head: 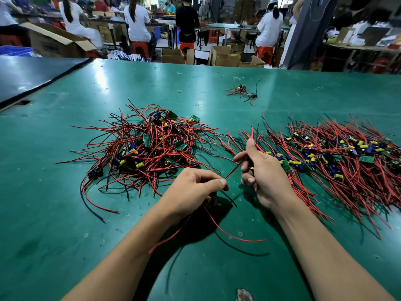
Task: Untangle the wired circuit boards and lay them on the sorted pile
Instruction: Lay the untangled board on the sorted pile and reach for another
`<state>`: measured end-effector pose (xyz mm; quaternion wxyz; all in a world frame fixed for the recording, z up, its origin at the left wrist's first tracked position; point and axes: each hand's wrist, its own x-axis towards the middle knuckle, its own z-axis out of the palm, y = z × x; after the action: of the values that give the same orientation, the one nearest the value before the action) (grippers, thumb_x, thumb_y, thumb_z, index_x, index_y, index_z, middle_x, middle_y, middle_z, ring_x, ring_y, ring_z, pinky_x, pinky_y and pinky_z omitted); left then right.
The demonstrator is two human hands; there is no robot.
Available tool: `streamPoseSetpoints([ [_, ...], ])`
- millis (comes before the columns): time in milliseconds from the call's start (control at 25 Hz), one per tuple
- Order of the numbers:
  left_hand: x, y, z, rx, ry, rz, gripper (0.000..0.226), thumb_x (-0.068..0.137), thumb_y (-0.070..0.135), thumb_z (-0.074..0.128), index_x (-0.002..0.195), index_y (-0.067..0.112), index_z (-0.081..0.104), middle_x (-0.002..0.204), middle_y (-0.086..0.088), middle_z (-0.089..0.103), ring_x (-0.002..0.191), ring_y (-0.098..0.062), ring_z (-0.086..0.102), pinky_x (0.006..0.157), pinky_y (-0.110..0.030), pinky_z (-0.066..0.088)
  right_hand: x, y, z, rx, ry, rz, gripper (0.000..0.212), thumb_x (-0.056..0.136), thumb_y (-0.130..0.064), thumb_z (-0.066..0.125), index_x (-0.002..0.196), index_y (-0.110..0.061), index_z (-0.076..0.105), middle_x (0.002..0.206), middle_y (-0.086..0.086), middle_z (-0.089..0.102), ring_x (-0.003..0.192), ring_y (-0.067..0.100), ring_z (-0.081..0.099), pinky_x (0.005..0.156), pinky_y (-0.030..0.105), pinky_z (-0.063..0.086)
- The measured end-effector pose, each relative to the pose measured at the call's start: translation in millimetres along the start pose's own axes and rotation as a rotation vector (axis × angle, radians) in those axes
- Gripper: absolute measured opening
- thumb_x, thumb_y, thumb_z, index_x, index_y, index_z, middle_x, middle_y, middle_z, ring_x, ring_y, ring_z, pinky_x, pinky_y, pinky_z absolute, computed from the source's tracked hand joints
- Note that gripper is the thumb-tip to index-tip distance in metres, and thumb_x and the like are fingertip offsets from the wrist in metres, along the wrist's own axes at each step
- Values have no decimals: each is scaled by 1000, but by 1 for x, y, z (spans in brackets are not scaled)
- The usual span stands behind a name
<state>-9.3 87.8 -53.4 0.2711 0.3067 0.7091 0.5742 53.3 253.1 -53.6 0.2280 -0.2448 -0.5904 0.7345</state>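
Head view: the left hand [193, 187] pinches a thin red-and-black lead [234, 170] between thumb and forefinger. A small green circuit board with a yellow capacitor [207, 199] is tucked under its palm. The right hand [263, 177] curls its fingers round the lead's far end, thumb raised. The lead is taut between them, its long axis slanting from near-left to far-right above the glossy green table [65, 213]. Best, I judge, to draw it slowly along that line so the trailing wires slip free unsnagged. The tangled heap of red-wired boards [149, 146] lies left. The combed sorted pile [338, 153] lies right, its wires running far to near.
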Motion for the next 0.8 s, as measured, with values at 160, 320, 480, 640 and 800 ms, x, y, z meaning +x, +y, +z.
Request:
streamPoseSetpoints([
  [160,0,4,1,-253,82,-36,15,92,14,65,84,4,73,64,-8,68,53,-16,63,52,-21,50,3,3,0,-34,-70,40,67,85,-69,47,95,-9,75,56,-1,55,35,10,39,36,18,28],
  [320,4,12,-9,-443,187,-14,19,93,22,62,79,13,71,72,-10,73,57,-18,64,60,-27,49,-4,0,-7,-309,-377,-17,23,94,-34,65,94,-14,77,65,-3,61,39,8,43,38,15,33],
  [480,5,16,-13,-486,379,-8,20,94,28,61,79,16,68,77,-4,75,58,-9,60,58,-26,38,-23,1,7,-582,-565,-132,21,77,-30,86,93,-25,74,71,-11,66,53,5,51,53,21,43],
  [640,7,18,-13,-555,491,-74,20,93,32,62,82,15,66,81,-3,76,54,-11,53,61,-31,37,-39,9,27,-586,-421,-344,39,71,-55,81,78,-24,59,61,-8,61,49,6,50,48,24,42],
  [800,5,20,-10,-581,427,-61,15,94,32,61,86,20,63,89,0,77,61,-4,63,57,-23,39,-39,7,34,-341,-286,-361,39,94,-44,65,67,-20,51,56,-4,50,46,11,43,45,25,35],
])
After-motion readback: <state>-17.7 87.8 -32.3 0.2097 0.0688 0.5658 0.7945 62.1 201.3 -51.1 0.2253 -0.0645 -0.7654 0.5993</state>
